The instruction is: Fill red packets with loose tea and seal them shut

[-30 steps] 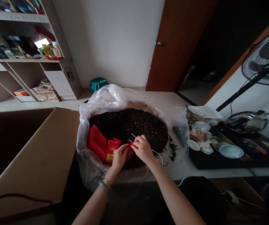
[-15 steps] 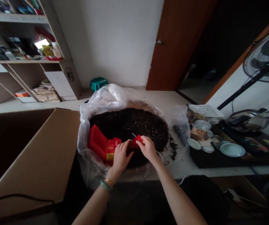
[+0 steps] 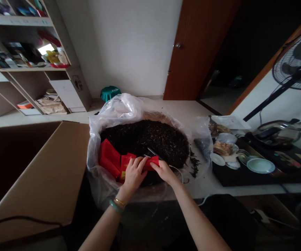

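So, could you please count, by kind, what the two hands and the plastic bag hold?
Red pouch in both hands: 1
Heap of dark tea leaves: 1
Stack of red pouches: 1, pouches in it uncountable
Total: 3

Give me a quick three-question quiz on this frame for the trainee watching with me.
1. True or false: both hands hold one red packet.
2. What fills the plastic-lined basket? A) rice B) dark loose tea leaves C) coins
3. On which side of the basket does the open cardboard box stand?

Key: 1 true: left hand and right hand grip it. 2 B. 3 The left.
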`<action>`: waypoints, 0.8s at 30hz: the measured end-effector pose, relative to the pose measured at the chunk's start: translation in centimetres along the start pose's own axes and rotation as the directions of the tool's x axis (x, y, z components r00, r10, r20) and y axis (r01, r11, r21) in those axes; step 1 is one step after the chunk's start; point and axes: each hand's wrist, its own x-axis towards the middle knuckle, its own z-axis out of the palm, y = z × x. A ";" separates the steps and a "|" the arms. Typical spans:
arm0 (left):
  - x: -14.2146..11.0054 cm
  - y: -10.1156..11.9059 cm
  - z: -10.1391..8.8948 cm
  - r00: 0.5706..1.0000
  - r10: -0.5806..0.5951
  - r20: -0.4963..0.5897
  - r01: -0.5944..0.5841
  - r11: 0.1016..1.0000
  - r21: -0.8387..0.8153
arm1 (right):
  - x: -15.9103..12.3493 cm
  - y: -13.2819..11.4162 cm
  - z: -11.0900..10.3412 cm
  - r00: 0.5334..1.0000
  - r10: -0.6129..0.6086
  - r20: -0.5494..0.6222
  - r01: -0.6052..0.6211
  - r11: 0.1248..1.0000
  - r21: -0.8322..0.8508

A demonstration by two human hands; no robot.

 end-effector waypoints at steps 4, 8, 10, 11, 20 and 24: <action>0.0 -0.2 -0.8 0.997 0.067 0.050 -0.066 0.998 -0.011 | -0.3 -0.7 0.4 0.994 0.047 0.102 -0.053 0.997 0.050; -0.4 0.1 -1.4 1.000 -0.018 0.012 0.016 0.996 0.087 | -0.4 -1.0 0.6 0.980 0.111 0.165 -0.137 0.979 0.154; -0.4 0.3 -1.7 0.999 -0.030 -0.033 0.035 0.988 0.148 | -0.6 -0.8 0.7 0.969 0.114 0.220 -0.169 0.953 0.253; -0.4 0.3 -1.8 0.999 -0.017 -0.041 0.024 0.987 0.159 | -0.7 -0.7 0.7 0.965 0.120 0.234 -0.188 0.937 0.296; -0.5 1.0 -0.9 0.999 0.047 0.018 -0.049 0.994 0.102 | -0.9 -1.2 -0.4 0.950 0.195 0.243 -0.244 0.950 0.193; -1.2 2.0 0.2 0.998 -0.060 0.032 0.054 0.988 0.148 | -0.8 -1.6 -0.8 0.939 0.180 0.295 -0.198 0.980 0.033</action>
